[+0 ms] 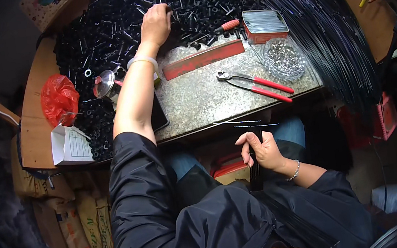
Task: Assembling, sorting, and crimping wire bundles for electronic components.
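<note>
1. Right hand [262, 149]: fingers curled shut around a bundle of thin black rods [256, 166], held upright over the lap, just below the near table edge. A few rod ends splay sideways above the fist.
2. Left hand [155, 24]: arm stretched forward, fingers bent down into the heap of small black tubes [111, 30] at the far side of the table. Fingertips are buried in the pile; whether they pinch a piece cannot be told.
3. Left wrist carries a pale bangle [141, 60]; right wrist a beaded bracelet [293, 171].
4. Work surface: a speckled stone slab [195, 99] lying on the wooden table [36, 130].
5. On the slab, right of the left forearm: a flat red bar [202, 59], and red-handled pincers [253, 84] nearer the person.
6. Behind the pincers: a glass dish of small metal bits [284, 58], and just beyond it a red tin of silvery pins [264, 24]. A red-handled tool [226, 26] lies at the edge of the tube heap.
7. Far right: a large sheaf of long black rods [331, 31] draped over the table edge.
8. Left side: a red plastic bag [58, 98], a small white carton [70, 146] near the corner, a round glass lid [103, 84] beside the forearm.
</note>
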The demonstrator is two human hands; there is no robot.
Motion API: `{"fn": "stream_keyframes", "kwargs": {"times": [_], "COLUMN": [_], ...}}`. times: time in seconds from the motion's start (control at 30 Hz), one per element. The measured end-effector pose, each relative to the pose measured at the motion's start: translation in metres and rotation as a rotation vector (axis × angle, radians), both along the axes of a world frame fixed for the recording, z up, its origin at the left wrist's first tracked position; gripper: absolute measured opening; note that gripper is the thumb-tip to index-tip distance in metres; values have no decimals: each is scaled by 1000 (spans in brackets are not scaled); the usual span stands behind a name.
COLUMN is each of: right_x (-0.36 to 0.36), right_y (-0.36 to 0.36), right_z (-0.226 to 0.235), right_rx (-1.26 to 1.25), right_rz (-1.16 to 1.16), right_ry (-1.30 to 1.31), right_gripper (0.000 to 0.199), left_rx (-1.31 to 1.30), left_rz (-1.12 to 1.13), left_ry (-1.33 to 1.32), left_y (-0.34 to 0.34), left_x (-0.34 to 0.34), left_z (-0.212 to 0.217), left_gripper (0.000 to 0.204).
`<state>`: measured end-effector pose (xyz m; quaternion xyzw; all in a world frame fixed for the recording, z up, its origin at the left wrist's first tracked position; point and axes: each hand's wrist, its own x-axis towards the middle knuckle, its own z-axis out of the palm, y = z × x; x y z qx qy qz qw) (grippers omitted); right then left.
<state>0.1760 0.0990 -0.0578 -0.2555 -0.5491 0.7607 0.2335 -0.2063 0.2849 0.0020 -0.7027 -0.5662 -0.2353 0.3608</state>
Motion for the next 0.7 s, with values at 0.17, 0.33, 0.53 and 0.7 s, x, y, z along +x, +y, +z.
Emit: {"fn": "stream_keyframes", "kwargs": {"times": [0.17,0.33,0.53,0.7], "right_x": [-1,1,4,6], "right_y": [3,0,-6,-16], "right_z": [-1,-2,1,11], "right_rx": [-18,-7,26,5], "right_rz": [2,7,-15,42], "right_ry": [7,4,-4,-5], "right_gripper": [45,46,45,45], "left_rx": [-9,-292,123,-168], "left_rz": [-18,114,-22,-412], "left_ry": [-527,-515,-583,-1479], "left_y": [-4,-9,-12,-88], "left_x": [36,44,44,92], "left_z": [-1,-26,-36,0], "left_gripper": [21,34,32,19]}}
